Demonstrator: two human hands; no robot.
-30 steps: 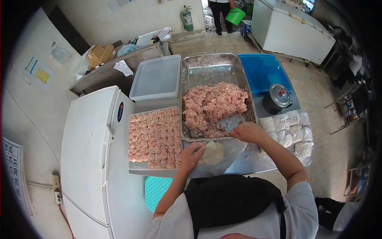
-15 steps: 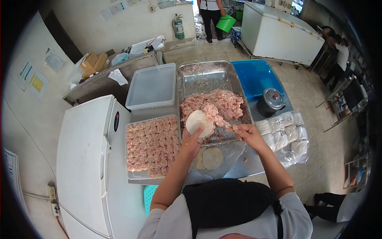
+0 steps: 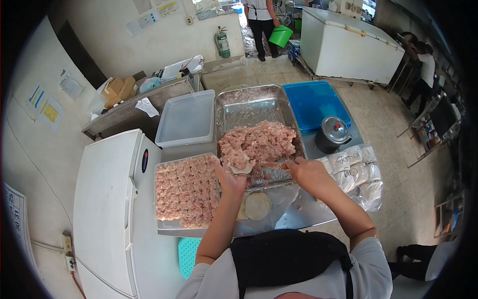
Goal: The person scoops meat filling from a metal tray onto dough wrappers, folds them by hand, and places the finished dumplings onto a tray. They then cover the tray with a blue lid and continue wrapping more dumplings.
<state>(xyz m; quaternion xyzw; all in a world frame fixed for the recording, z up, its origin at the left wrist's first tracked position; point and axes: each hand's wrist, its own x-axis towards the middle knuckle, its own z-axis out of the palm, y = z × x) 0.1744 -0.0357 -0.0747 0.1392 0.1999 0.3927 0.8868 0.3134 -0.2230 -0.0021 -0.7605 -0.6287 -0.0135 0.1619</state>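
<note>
My left hand (image 3: 231,178) cups a round dough wrapper (image 3: 241,169) topped with a lump of ground meat, over the near left edge of a metal pan (image 3: 254,105). My right hand (image 3: 307,173) grips the handle of a meat-smeared spreading tool (image 3: 273,165); its tip reaches the wrapper, and its exact kind is hard to make out. Raw ground meat (image 3: 266,139) is heaped in the pan. Left of it, a plastic tray (image 3: 169,224) holds rows of filled dumplings (image 3: 186,192). More round wrappers (image 3: 258,206) lie on the metal table near my body.
A clear plastic bin (image 3: 185,119) stands behind the dumpling tray. To the right are a blue lid (image 3: 318,105), a lidded pot (image 3: 333,134) and bagged packs (image 3: 352,172). A white freezer (image 3: 107,209) flanks the table. A person with a green bucket (image 3: 281,36) stands at the back.
My left hand has moved slightly left and down, and the wrapper, bare-faced before, now carries meat. The tool in my right hand has brought its meat onto the wrapper.
</note>
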